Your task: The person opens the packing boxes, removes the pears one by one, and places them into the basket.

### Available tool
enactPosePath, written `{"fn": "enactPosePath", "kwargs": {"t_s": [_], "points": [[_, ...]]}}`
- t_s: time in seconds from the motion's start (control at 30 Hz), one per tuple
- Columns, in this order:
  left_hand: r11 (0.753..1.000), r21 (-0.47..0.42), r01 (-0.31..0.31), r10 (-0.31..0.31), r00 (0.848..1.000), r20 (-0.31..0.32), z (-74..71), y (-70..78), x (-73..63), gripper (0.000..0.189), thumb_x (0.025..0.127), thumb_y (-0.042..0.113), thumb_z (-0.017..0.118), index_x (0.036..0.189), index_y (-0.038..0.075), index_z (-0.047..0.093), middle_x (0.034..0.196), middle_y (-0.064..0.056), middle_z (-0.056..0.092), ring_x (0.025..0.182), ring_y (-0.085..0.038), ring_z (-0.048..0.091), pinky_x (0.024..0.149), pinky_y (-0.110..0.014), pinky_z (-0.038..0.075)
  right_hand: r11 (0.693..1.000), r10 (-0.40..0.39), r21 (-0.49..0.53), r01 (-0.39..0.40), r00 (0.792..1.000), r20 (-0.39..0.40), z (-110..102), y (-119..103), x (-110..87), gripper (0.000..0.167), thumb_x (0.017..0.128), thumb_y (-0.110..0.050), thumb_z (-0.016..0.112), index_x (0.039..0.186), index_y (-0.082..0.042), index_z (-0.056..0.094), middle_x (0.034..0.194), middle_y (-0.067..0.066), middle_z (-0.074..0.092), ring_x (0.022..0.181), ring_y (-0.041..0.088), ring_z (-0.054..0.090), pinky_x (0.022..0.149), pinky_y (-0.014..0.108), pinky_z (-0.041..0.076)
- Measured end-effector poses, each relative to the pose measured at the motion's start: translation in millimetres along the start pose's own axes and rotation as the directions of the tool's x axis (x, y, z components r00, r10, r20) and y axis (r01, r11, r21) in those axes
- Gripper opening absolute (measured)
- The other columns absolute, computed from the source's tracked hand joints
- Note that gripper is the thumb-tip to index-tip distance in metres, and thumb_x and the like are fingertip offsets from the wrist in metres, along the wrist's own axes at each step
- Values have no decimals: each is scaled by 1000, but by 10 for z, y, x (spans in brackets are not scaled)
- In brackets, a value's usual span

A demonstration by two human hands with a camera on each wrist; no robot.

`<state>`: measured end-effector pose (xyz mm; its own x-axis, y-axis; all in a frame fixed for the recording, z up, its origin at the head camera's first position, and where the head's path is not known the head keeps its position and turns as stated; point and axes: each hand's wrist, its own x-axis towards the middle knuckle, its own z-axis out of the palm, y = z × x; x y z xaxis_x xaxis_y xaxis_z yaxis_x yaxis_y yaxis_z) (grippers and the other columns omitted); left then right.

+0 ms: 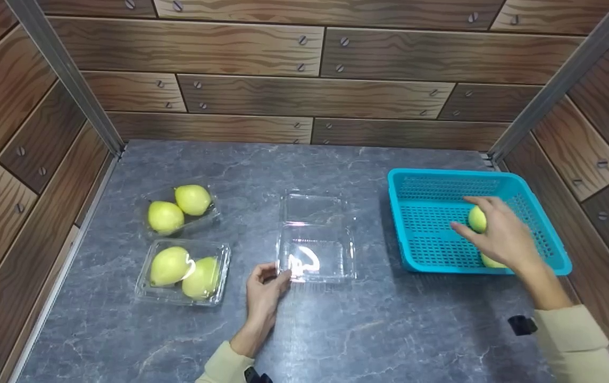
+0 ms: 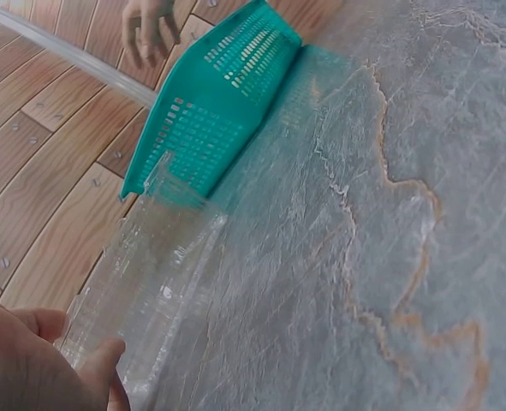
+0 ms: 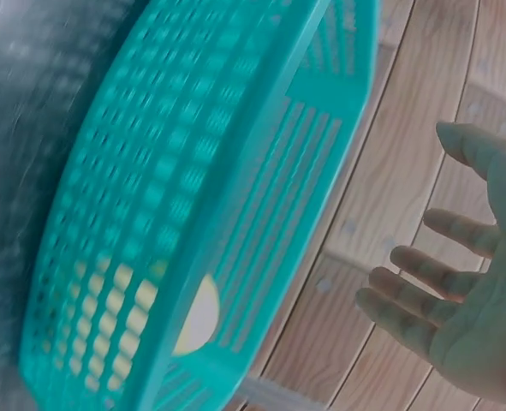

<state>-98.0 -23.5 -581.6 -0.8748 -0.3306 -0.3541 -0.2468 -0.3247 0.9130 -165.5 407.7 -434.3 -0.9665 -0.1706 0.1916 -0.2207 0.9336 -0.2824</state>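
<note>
My left hand point(image 1: 264, 295) pinches the near left corner of a clear plastic clamshell box point(image 1: 312, 234), which lies unfolded with no fruit in it. In the left wrist view, thumb and finger stand at the edge of this box point(image 2: 163, 265). Above the blue-green basket point(image 1: 408, 260) hovers my right hand point(image 1: 506, 234), fingers apart and holding nothing. Under it, one yellow-green pear point(image 1: 477, 218) shows beside the palm, and another pear point(image 1: 492, 260) lies by the near rim, partly hidden. The right wrist view shows the spread fingers point(image 3: 407, 304) off to the side of the basket point(image 3: 150, 171).
On the left, a clear box point(image 1: 144, 290) holds two pears. Behind it is another clear box point(image 1: 214, 215), also with two pears. Wood-patterned walls point(image 1: 251, 96) and metal corner posts point(image 1: 65, 74) enclose the grey marbled table point(image 1: 336, 330).
</note>
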Motion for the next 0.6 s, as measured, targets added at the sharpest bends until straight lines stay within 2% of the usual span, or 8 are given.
{"fn": "enactPosePath", "kwargs": {"t_s": [0.07,0.2,0.27,0.43,0.6], "points": [[1000,-13,-2,2,1000,3,5,-3,1,39,83,-5,80,117,-9,62,107,-17,65,85,-16,63,71,-23,64,1000,-18,-6,18,1000,-22,21,-112,-7,69,95,-39,78,147,0,55,143,34,53,125,55,54,87,75,52],[1000,-21,-6,6,1000,5,14,-16,7,39,83,-6,80,118,-10,62,108,-18,65,85,-16,63,71,-24,65,999,-39,-12,39,998,-54,64,-325,-25,66,94,-40,79,145,-3,58,142,30,56,124,52,58,78,72,57],[1000,-22,3,-3,1000,0,19,-13,2,40,83,-6,80,118,-9,62,109,-18,65,85,-16,63,71,-24,65,999,-50,2,50,997,-65,97,-420,-31,64,94,-38,79,143,-3,60,141,29,58,124,50,59,78,69,59],[1000,-17,4,-4,1000,-7,22,-16,-4,40,82,-6,81,118,-9,62,108,-17,65,85,-16,63,71,-23,65,995,-87,39,90,993,-84,223,-625,-53,59,93,-34,82,139,-2,63,137,27,62,123,47,62,90,66,59],[1000,-24,4,-4,1000,1,27,-15,-1,39,83,-6,80,118,-9,62,108,-17,64,83,-15,63,70,-23,64,991,-124,31,128,988,-90,422,-794,-76,59,92,-36,82,138,-5,65,137,23,64,121,44,64,82,62,63]]}}
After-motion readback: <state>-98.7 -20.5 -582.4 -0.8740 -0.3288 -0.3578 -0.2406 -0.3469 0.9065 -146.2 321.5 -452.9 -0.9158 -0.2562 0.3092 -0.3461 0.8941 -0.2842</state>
